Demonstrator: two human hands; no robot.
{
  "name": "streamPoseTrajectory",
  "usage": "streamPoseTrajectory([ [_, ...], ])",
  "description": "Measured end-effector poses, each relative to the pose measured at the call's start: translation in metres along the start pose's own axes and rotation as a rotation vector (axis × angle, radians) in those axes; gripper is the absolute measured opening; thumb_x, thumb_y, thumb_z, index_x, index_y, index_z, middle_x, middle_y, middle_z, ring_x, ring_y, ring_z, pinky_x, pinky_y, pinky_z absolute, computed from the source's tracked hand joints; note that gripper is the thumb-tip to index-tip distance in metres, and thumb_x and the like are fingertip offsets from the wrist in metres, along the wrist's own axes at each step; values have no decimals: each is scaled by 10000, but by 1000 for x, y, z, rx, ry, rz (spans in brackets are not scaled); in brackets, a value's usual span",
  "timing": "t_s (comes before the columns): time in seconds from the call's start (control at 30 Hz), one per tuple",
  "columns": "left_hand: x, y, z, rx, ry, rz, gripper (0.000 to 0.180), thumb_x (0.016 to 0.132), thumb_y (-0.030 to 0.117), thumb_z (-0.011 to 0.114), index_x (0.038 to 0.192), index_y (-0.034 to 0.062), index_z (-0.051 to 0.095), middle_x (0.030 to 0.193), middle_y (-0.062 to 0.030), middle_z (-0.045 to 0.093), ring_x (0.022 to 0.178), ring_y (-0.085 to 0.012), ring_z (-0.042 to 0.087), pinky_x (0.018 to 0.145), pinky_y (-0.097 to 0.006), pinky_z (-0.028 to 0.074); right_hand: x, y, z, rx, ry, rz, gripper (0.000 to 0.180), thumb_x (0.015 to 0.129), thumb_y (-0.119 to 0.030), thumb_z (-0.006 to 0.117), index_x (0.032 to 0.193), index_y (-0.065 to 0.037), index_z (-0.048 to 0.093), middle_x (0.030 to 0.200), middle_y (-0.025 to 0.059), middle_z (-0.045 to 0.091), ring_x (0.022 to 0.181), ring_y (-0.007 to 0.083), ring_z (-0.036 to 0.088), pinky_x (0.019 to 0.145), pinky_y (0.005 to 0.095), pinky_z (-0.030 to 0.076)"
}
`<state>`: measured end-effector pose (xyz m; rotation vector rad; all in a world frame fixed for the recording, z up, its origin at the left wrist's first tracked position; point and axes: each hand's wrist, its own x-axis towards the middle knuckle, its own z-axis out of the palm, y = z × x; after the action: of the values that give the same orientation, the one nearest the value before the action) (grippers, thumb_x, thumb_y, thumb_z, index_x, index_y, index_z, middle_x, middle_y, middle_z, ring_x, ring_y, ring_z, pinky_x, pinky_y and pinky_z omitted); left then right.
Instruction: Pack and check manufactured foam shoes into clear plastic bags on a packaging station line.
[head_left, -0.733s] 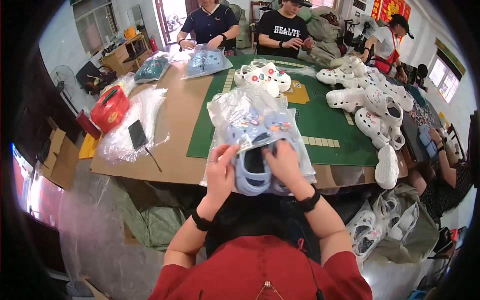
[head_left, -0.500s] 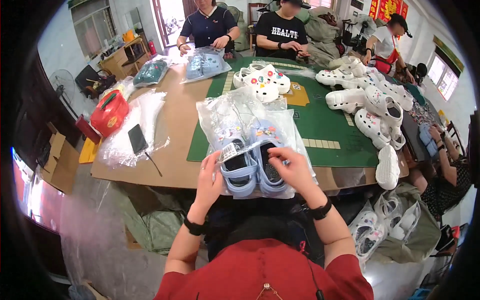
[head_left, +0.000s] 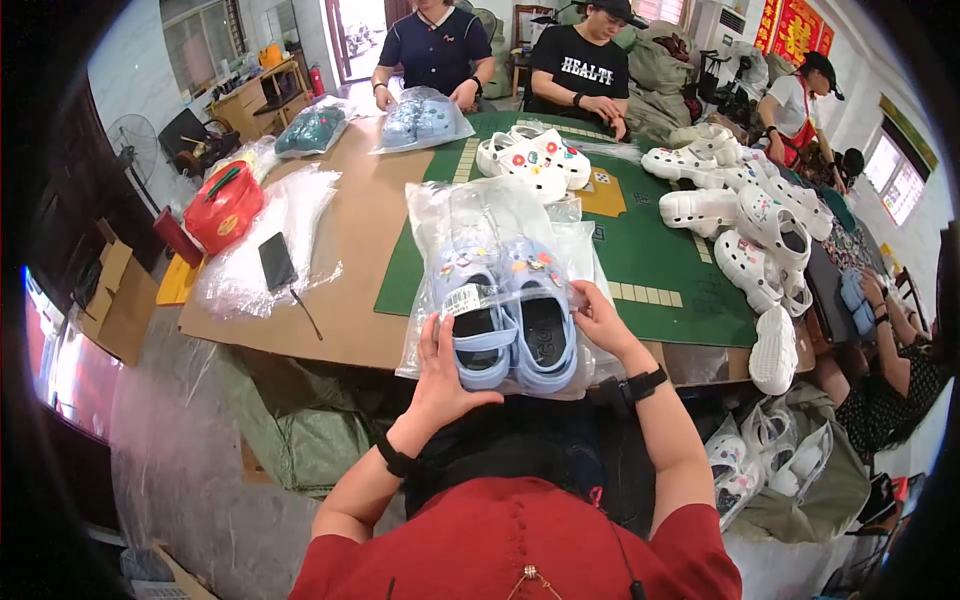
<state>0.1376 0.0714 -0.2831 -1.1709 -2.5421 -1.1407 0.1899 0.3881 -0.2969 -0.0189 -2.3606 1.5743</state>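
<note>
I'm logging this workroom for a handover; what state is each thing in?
Blue clogs: toes bagged, heels exposed
Clear bag: open at its near end
Left hand: open, at the clogs' left side
Right hand: closed on the bag's right edge
White clogs: piled at the right, unbagged
Dark device: lying flat
Cardboard box: open

Left hand, right hand apart

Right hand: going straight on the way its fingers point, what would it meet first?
Probably the clear bag, whose right edge the right hand seems to touch, then the right blue clog partly inside it; depth there is unclear.
</note>
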Motion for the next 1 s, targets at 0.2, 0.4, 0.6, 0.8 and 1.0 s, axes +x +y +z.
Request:
streamPoseTrajectory([
  [0.2,14,2,10,8,165,14,1364,488,397,938,1485,2,95,1330,-248,263,1256,-434,297,1083,-525,281,-15,-8,9,22,89,69,493,864,-13,579,1324,-43,405,1035,64,536,920,150,528,815,289,450],
  [0.4,39,9,-16,-216,310,-43,1215,549,324,927,1465,27,186,1279,-216,371,1181,-381,396,1015,-476,355,-37,-73,-6,75,-238,-126,933,717,-214,832,1456,-27,293,1201,113,478,1079,186,474,905,323,438],
  [0.6,41,1,-14,-293,326,-92,949,637,220,880,1395,29,342,1263,-195,484,1134,-353,505,950,-430,432,-44,-76,16,-310,-5,-1,946,576,-272,933,1357,-34,455,1118,91,557,964,193,545,794,318,479],
  [0.8,29,-3,12,-318,252,-142,777,707,149,825,1353,68,401,1124,-191,636,1027,-372,634,834,-388,503,-32,-64,35,-716,469,41,268,731,-274,783,800,-96,594,613,128,602,600,365,601,566,450,466],
  [1.0,45,-10,3,-227,424,-140,532,709,191,840,1161,75,584,907,-138,685,717,-255,676,637,-341,513,-39,-92,44,-494,479,-24,303,744,-228,798,779,-50,555,601,149,543,548,335,547,525,378,435],
])
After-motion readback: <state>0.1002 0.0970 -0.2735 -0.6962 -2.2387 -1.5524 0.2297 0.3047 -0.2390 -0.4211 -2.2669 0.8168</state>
